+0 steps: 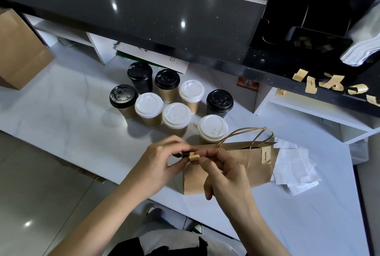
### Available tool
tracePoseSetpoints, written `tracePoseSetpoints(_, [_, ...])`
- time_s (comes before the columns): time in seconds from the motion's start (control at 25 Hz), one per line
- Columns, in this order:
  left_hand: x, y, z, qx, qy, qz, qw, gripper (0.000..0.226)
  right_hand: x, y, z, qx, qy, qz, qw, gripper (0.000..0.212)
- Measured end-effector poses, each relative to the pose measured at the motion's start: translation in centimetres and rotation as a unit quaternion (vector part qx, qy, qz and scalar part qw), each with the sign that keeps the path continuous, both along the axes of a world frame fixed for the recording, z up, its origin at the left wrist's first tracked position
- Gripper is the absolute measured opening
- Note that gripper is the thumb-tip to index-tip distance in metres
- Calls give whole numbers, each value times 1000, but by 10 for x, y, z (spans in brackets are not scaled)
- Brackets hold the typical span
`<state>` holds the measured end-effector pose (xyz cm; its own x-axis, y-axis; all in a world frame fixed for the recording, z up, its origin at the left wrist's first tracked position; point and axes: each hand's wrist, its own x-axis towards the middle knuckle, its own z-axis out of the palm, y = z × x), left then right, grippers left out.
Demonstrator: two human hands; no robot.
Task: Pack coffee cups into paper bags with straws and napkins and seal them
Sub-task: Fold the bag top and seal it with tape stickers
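A brown paper bag with twine handles stands on the white counter, a tan sticker pressed over its right top edge. My left hand and my right hand meet at the bag's left top edge, both pinching a small tan sticker strip. Behind the bag stand several coffee cups, some with white lids, some with black lids. White napkins lie to the right of the bag. Whatever is inside the bag is hidden.
A raised dark counter runs across the back. Loose tan stickers cling to its right edge. A black holder with white sheets sits at the upper right. A large brown bag stands at the far left.
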<state>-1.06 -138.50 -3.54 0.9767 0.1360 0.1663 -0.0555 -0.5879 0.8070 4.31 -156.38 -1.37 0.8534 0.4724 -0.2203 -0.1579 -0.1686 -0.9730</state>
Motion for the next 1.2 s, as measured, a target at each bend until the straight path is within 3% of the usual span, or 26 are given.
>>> tracePoseSetpoints(0.24, [-1, 0, 1, 4, -6, -8, 1000, 29, -4, 0, -2, 3, 20, -14, 1000, 23])
tracePoseSetpoints(0.48, [-2, -2, 0, 21, -13, -3, 1000, 27, -12, 11, -10, 18, 80, -108, 991, 34])
tracePoseSetpoints(0.72, [-3, -3, 1, 46, -15, 14, 999, 30, -13, 9, -22, 0, 113, -113, 987, 26])
tracePoseSetpoints(1.2, [-4, 0, -2, 61, -13, -11, 998, 25, -14, 4, -29, -100, -51, -101, 989, 11])
